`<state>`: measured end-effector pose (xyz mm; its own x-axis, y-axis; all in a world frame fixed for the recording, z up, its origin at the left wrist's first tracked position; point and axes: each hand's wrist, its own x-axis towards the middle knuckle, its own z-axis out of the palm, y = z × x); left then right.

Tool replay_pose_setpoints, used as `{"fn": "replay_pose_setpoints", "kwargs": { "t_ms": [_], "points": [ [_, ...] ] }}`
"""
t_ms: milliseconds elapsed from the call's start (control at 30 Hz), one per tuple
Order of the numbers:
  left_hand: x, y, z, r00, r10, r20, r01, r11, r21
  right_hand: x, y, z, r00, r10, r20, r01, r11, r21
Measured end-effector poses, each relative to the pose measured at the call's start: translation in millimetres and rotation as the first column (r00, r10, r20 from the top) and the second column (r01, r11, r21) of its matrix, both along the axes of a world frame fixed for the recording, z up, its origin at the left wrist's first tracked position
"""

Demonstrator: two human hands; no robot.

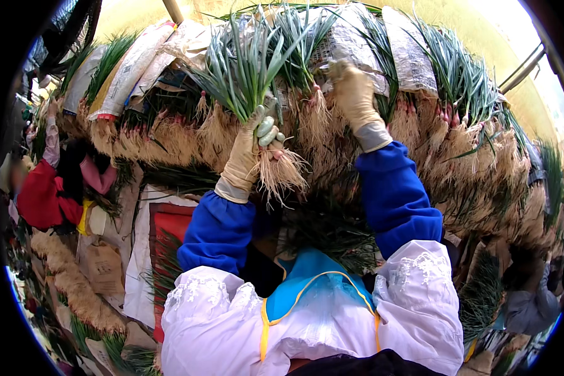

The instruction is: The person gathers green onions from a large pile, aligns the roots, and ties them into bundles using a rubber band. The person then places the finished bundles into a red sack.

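My left hand (246,150), in a beige work glove with pale green fingertips, is closed round a bunch of green onions (244,70). The leaves point up and the pinkish bulbs and pale roots hang below my fingers. My right hand (355,96), gloved too, is raised to the right of the bunch and slightly blurred; its fingers are bent near a white woven sack (357,35), and whether they hold anything is unclear. Between my hands, another bunch of onions (317,105) lies on the heap, its roots hanging towards me.
A long heap of rooted onions (474,160) curves across the front, partly covered by woven sacks (138,70). A person in red sleeves (42,192) works at the left; another in grey (531,305) is at the lower right. Sacks and more onions lie at the lower left.
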<state>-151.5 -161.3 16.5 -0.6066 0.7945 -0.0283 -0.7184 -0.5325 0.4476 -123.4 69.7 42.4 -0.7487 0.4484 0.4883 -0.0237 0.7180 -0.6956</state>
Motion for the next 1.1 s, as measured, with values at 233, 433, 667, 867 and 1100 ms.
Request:
{"fn": "replay_pose_setpoints", "kwargs": {
  "t_ms": [233, 433, 667, 867, 1100],
  "points": [
    [-18.6, 9.3, -2.6, 0.999, -0.034, 0.016, 0.036, 0.994, -0.107, -65.9, 9.0, 11.9, 0.772, -0.109, 0.626, -0.207, 0.888, 0.41],
    [-19.6, 28.6, -20.8, 0.981, 0.046, -0.189, -0.121, 0.906, -0.405, -71.1, 2.7, -75.1, 0.663, 0.609, 0.435, -0.746, 0.588, 0.313],
    [-7.1, 6.3, -23.2, 0.982, 0.033, -0.186, -0.073, 0.975, -0.212, 0.8, -35.1, 11.7, 0.987, -0.006, 0.162, -0.014, 0.993, 0.119],
    [-5.1, -1.0, -18.6, 0.983, -0.17, -0.07, 0.163, 0.982, -0.095, 15.7, -59.9, 6.6, 0.7, 0.711, 0.058, -0.348, 0.411, -0.842],
    [-14.9, -5.9, -38.1, 0.984, -0.172, -0.043, 0.154, 0.95, -0.27, 11.6, -95.3, -17.9, 0.971, 0.124, 0.206, -0.19, 0.921, 0.341]
  ]
}}
